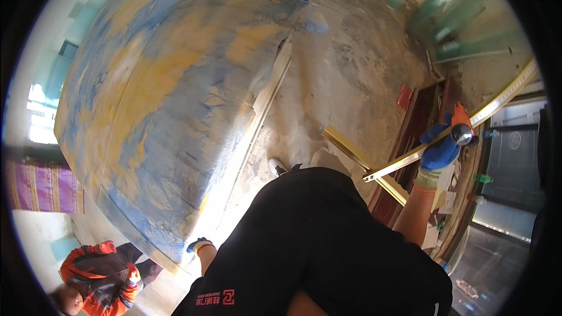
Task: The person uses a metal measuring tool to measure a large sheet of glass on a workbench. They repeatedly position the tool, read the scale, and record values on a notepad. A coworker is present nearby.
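My right hand (439,149), in a blue-coated work glove, is closed around a long yellow T-square ruler (399,160) and an orange tool (461,123) with a round, shiny end; the tool's kind is unclear. The ruler's gold-coloured crosspiece (342,142) points down towards the floor. My left hand (200,244), gloved in blue, rests at the near corner of a large table covered in blue and yellow mottled cloth (175,79). Its fingers are partly lost in glare, and I cannot tell if they grip anything. A glass strip (136,224) lies along the table's left edge.
A person in an orange and dark jacket (101,276) is at the lower left, beyond the table corner. Glass sheets (452,17) lean against the wall at upper right. A dark red wooden piece (408,131) and a cluttered ledge (461,184) are at my right.
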Motion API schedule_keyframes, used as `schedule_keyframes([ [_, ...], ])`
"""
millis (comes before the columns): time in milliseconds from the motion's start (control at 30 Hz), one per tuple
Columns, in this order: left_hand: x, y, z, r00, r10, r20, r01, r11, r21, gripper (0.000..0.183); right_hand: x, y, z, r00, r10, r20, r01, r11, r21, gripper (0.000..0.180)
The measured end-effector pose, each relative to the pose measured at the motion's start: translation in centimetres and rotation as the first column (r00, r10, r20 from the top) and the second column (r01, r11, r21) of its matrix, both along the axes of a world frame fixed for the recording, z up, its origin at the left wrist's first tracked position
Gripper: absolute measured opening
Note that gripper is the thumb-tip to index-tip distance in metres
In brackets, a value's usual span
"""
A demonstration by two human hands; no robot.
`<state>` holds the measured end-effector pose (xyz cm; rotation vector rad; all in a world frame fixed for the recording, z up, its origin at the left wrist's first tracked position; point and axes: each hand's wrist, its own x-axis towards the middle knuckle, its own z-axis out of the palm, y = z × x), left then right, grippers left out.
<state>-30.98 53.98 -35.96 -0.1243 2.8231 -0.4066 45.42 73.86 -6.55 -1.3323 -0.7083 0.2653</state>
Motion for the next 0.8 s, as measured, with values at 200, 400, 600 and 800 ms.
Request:
schedule_keyframes([
  [200, 1.5, 4.7, 1.1, 0.941, -0.082, -0.329, 0.090, 0.996, 0.008, 0.072, 3.9, -2.0, -3.5, 0.998, -0.057, 0.038, 0.059, 0.996, -0.064, 0.051],
  [400, 13.2, 22.5, 4.9, 0.561, -0.505, -0.656, 0.820, 0.449, 0.355, 0.062, 6.7, -3.1, -6.0, 0.962, -0.065, -0.264, 0.058, 0.998, -0.032, 0.030],
  [600, 46.4, 39.8, 16.9, -0.199, -0.614, -0.764, 0.263, -0.784, 0.562, 0.046, 8.5, -2.6, -7.1, 0.951, 0.020, -0.310, -0.026, 1.000, -0.015, 0.021],
  [800, 74.4, 34.3, 36.9, -0.460, -0.770, -0.442, -0.637, -0.061, 0.769, 0.064, 10.7, -5.7, -4.1, 0.991, 0.121, -0.048, -0.126, 0.985, -0.116, 0.013],
])
